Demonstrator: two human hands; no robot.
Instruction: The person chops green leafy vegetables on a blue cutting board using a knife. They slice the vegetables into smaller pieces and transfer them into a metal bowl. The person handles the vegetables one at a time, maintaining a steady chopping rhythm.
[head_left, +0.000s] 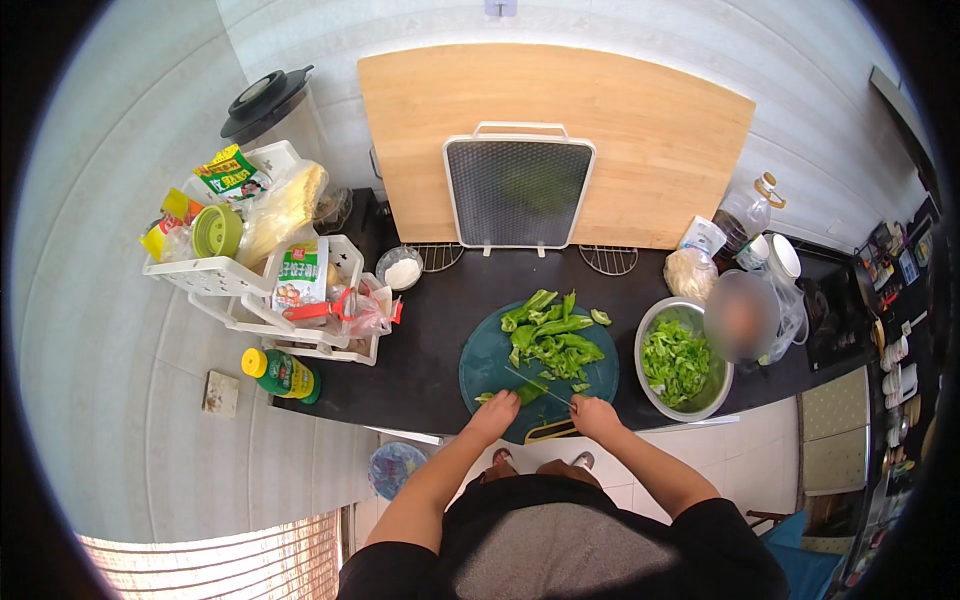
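A round dark-green cutting board (480, 355) lies at the counter's front edge, its handle toward me. At its near left, the closed fingers of my left hand (497, 412) press on a green pepper (528, 392). My right hand (596, 417) is wrapped round the handle of a knife (545, 388), whose thin blade slants up and left beside that pepper. Beyond the blade lies a heap of cut green pepper pieces (565, 352), with longer pieces at its far side. To the right stands a steel bowl (641, 372) full of chopped green leaves (676, 358).
White stacked baskets (215, 275) with food packets stand at the left, near a green bottle (282, 375) and a bowl of white powder (402, 272). Boards (640, 130) lean on the wall behind. An oil bottle (745, 215) and bags stand at the right.
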